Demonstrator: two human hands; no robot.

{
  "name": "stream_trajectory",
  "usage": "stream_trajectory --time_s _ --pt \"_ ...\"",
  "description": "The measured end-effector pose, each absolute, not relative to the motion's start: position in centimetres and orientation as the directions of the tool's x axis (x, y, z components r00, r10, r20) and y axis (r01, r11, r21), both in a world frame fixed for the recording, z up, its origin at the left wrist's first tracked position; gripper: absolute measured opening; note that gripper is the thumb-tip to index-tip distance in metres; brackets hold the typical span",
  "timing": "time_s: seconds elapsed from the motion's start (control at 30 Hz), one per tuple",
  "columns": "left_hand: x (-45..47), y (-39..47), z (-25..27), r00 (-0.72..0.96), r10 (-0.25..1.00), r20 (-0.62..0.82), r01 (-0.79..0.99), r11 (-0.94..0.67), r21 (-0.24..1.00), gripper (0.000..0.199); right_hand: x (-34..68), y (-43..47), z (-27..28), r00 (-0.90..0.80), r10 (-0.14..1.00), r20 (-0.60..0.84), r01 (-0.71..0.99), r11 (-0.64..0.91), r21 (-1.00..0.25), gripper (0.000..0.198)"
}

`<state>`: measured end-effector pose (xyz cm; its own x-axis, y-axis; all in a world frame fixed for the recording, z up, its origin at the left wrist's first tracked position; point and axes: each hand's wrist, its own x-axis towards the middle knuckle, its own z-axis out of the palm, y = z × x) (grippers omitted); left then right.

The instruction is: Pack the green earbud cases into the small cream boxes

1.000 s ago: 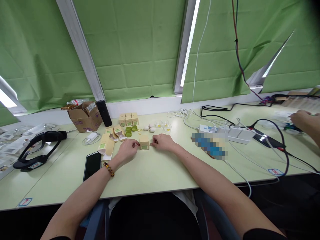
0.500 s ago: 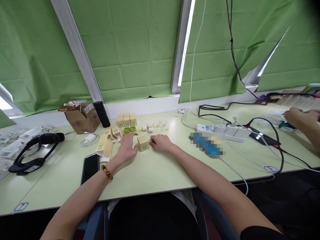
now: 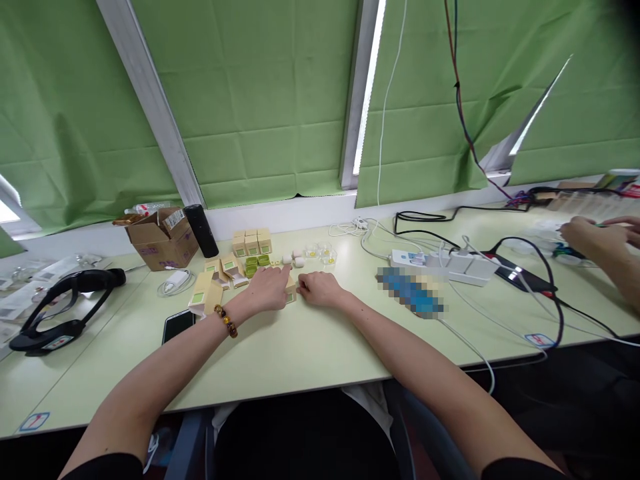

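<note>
The small tan box sits on the desk in front of me, between my two hands. My left grip lies across its left side, index finger reaching out over the top, and hides much of it; whether thumb and fingers pinch the card, I cannot tell. My right grip is loosely curled close by its right side (contact there is too fine to make out).

I judge the box to be thin card: light, fairly stiff along its edges, softer across the flat panels, not very slippery. A hard squeeze mid-panel could dent it, so I'd take it low on two opposite sides, near the corners, with a light touch on top.

Beyond it stand green containers, pale cylinders and three similar boxes; folded card packages lie left of my left wrist.
</note>
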<state>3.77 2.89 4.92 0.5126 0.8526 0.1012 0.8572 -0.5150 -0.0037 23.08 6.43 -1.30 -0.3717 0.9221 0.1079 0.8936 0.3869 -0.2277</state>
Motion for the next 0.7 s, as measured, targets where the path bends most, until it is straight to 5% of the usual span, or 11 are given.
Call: stream_trajectory --time_s 0.07,0.17,0.3,0.43,0.7 --pt "3.9 3.0 5.3 0.506 0.857 0.095 0.861 -0.509 0.007 0.050 23.3 6.5 -1.0 -0.382 0.919 0.101 0.880 0.395 -0.265 0.015" --pt "3.1 2.4 5.3 0.510 0.848 0.143 0.854 -0.519 0.036 0.058 23.6 6.6 -0.5 -0.432 0.891 0.140 0.787 0.448 -0.424 0.045" --pt "0.7 1.1 4.3 0.470 0.843 0.261 0.843 -0.517 0.150 0.053 23.2 6.3 -0.3 -0.569 0.777 0.269 0.431 0.561 -0.707 0.062" --pt "-1.8 0.5 2.6 0.401 0.826 0.396 0.846 -0.500 0.186 0.049 22.2 5.9 -0.7 -0.591 0.760 0.272 0.393 0.565 -0.725 0.056" --pt "-3.4 1.5 1.5 0.385 0.829 0.405 0.836 -0.499 0.226 0.029 21.8 9.8 2.2 -0.484 0.828 0.283 0.541 0.537 -0.647 0.047"
